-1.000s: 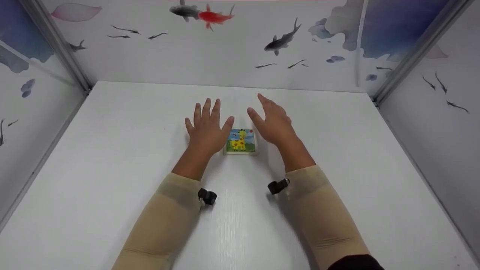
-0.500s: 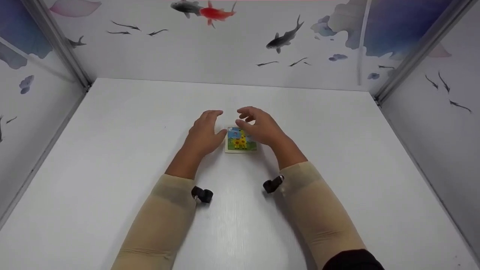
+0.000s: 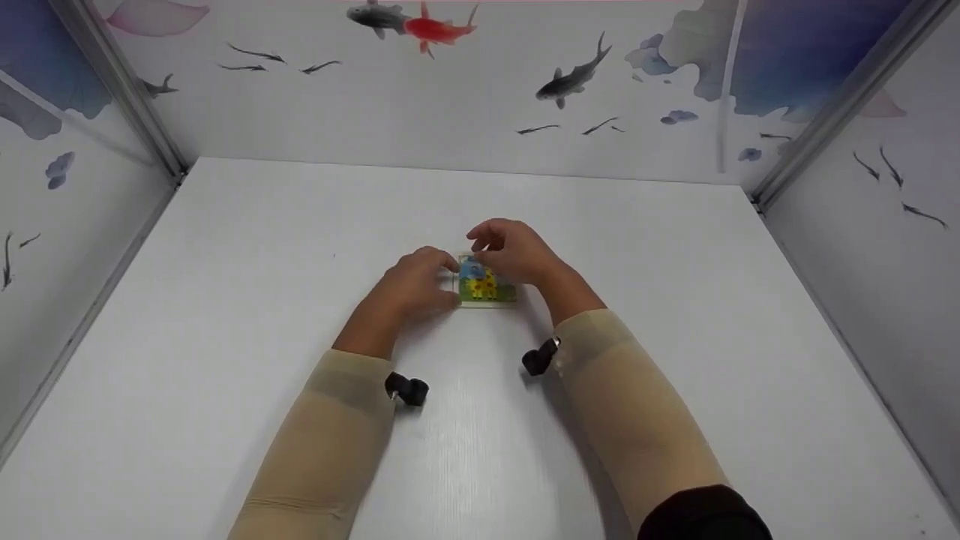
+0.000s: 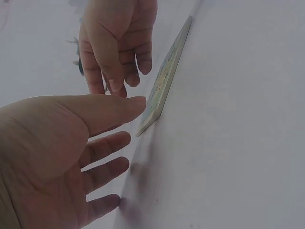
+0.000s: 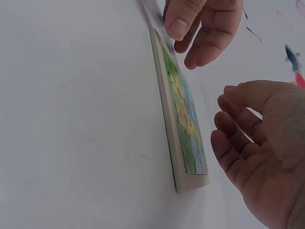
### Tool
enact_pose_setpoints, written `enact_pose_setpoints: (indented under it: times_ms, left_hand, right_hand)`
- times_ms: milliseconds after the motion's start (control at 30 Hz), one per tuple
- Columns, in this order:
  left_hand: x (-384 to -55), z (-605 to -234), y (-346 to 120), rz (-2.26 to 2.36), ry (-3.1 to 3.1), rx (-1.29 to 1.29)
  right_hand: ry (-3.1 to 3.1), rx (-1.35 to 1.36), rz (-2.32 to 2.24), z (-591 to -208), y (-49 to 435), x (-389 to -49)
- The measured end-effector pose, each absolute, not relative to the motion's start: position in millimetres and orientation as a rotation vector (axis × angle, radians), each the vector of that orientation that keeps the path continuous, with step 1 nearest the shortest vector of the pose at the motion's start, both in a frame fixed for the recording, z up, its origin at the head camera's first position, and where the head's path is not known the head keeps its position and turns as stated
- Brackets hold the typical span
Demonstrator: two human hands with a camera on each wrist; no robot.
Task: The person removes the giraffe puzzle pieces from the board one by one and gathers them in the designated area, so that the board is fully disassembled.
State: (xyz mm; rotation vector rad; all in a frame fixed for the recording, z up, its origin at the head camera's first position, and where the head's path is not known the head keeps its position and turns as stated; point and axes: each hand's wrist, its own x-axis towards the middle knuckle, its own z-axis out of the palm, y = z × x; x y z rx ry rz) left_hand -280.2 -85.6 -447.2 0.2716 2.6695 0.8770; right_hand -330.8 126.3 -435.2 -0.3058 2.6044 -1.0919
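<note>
A small jigsaw puzzle [image 3: 484, 289] with a giraffe picture lies flat on the white table in a pale wooden frame [image 5: 167, 109]. My left hand [image 3: 415, 283] is at its left edge, thumb and forefinger spread along that side. In the left wrist view, the thumb [image 4: 119, 109] overlaps the frame's corner, while the other fingers reach down beyond it. Over the puzzle's upper right part hovers my right hand [image 3: 519, 251], its fingers loosely bent and hiding some of the picture. Nothing shows between the right thumb [image 5: 255, 95] and fingers.
White panels painted with fish [image 3: 574, 79] enclose the table [image 3: 255, 247] at the back and sides. Metal posts [image 3: 139, 97] stand in the back corners. A small black camera sits on each sleeved wrist.
Both hands were spread open around the puzzle. The left hand has bent its fingers and come down to the left edge; the right has moved left over the puzzle, fingers curling in.
</note>
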Motion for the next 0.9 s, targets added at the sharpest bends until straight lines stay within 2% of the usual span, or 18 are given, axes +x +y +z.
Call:
enact_pose_setpoints:
  times_ms: [500,900]
  left_hand:
    - [-279,-451,-88,0.7,2.731,0.442]
    - [-278,-453,-86,0.651,2.758,0.427]
  right_hand:
    - [2.579,-0.277,-1.082,-442,119,-341]
    - [2.564,-0.283,-0.913,-440,112,-343]
